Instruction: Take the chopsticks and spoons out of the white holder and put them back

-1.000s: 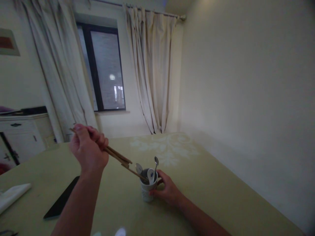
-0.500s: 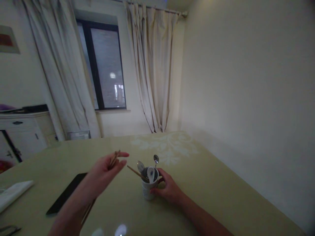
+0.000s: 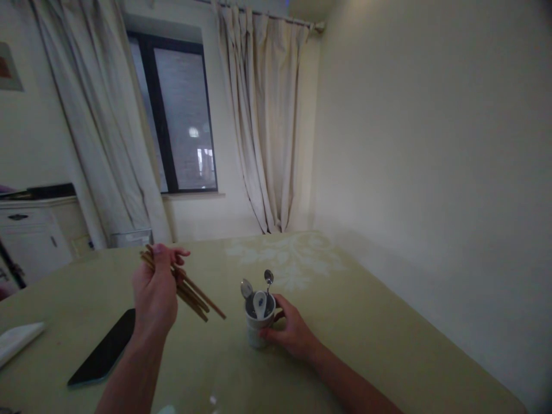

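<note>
Two bare forearms reach in from the bottom edge over a pale green surface [image 3: 366, 322]. Dark phone [image 3: 106, 348] lies flat on the surface near the left forearm, screen up; a white folded cloth [image 3: 17, 340] sits at the far left edge, well apart from the phone. Left hand [image 3: 156, 290] is raised above the surface, fingers clenched around a bundle of wooden chopsticks [image 3: 190, 287], which slant down and to the right, tips pointing toward the cup but clear of it, upper ends sticking out just past the thumb. Right hand [image 3: 291, 330] rests on the surface, curled around the right side of a white cup [image 3: 257, 328], thumb and fingers touching its wall, gripping it. The cup stands upright on the surface between the two hands, just right of the chopstick tips. Inside it: a white ceramic spoon [image 3: 260, 303] with a blue mark, bowl up, and two metal spoons [image 3: 246, 287], bowls up, one leaning left, the other taller and near the right rim. Beyond the cup a faint white floral print [image 3: 284, 261] shows on the surface. Farther back, a white cabinet [image 3: 34, 230] at the left, cream curtains [image 3: 263, 126] on both sides of a dark-framed window [image 3: 176, 115], plain wall at right.
</note>
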### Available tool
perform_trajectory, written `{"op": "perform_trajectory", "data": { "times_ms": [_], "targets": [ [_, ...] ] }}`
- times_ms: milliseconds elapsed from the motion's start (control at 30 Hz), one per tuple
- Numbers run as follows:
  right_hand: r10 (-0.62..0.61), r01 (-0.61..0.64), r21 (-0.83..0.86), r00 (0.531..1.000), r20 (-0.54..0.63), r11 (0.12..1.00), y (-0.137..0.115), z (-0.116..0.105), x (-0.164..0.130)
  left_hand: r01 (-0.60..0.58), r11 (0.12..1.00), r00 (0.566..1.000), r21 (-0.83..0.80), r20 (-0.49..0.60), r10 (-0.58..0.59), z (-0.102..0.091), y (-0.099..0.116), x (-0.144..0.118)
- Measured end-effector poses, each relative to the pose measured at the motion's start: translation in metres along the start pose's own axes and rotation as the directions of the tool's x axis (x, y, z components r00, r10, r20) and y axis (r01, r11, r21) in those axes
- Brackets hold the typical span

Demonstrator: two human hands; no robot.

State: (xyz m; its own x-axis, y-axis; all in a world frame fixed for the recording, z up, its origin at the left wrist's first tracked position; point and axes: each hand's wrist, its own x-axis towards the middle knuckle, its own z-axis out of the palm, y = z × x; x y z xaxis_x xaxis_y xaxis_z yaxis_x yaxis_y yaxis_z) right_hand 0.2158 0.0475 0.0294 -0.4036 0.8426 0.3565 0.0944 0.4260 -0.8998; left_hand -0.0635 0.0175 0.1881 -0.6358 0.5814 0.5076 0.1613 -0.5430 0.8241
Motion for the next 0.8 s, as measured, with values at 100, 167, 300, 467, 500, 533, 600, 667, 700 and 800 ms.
{"op": "perform_trajectory", "data": {
  "times_ms": [100, 167, 300, 467, 500, 533, 600, 667, 700, 800],
  "targets": [
    [0.008, -0.008, -0.003, 1.0, -0.009, 1.0, -0.003, 0.0, 0.0, -0.078, 0.995, 0.996, 0.069, -0.034, 0.08, -0.009, -0.013, 0.006],
    [0.009, -0.009, -0.002, 1.0, -0.001, 1.0, -0.005, 0.001, 0.0, -0.019, 0.995, 1.0, 0.097, 0.001, 0.019, -0.012, -0.03, -0.003],
    [0.009, -0.009, -0.006, 1.0, 0.007, 1.0, -0.005, 0.0, -0.001, 0.125, 0.976, 0.975, 0.177, 0.16, -0.154, -0.014, -0.071, -0.038],
    [0.012, -0.012, 0.003, 1.0, 0.009, 1.0, -0.002, -0.001, -0.001, 0.14, 0.97, 0.953, 0.201, 0.24, -0.187, -0.017, -0.104, -0.054],
    [0.016, -0.016, 0.008, 1.0, 0.008, 1.0, -0.002, -0.001, -0.001, 0.12, 0.965, 0.955, 0.233, 0.239, -0.176, -0.019, -0.107, -0.051],
    [0.019, -0.019, 0.013, 1.0, 0.01, 1.0, -0.002, -0.001, -0.001, 0.087, 0.948, 0.956, 0.306, 0.242, -0.166, -0.02, -0.111, -0.048],
    [0.015, -0.015, 0.019, 1.0, 0.012, 1.0, -0.002, -0.001, -0.001, -0.011, 0.834, 0.943, 0.551, 0.284, -0.175, -0.021, -0.117, -0.043],
    [0.009, -0.009, 0.009, 1.0, 0.007, 1.0, -0.003, -0.001, -0.001, -0.152, 0.613, 0.904, 0.775, 0.36, -0.231, -0.02, -0.126, -0.042],
    [0.012, -0.012, 0.004, 1.0, 0.003, 1.0, -0.003, -0.001, -0.001, -0.232, 0.504, 0.873, 0.832, 0.407, -0.268, -0.019, -0.132, -0.043],
    [0.029, -0.029, 0.0, 1.0, -0.007, 1.0, -0.002, -0.001, -0.001, -0.451, 0.327, 0.734, 0.83, 0.554, -0.394, -0.018, -0.155, -0.048]
  ]
}}
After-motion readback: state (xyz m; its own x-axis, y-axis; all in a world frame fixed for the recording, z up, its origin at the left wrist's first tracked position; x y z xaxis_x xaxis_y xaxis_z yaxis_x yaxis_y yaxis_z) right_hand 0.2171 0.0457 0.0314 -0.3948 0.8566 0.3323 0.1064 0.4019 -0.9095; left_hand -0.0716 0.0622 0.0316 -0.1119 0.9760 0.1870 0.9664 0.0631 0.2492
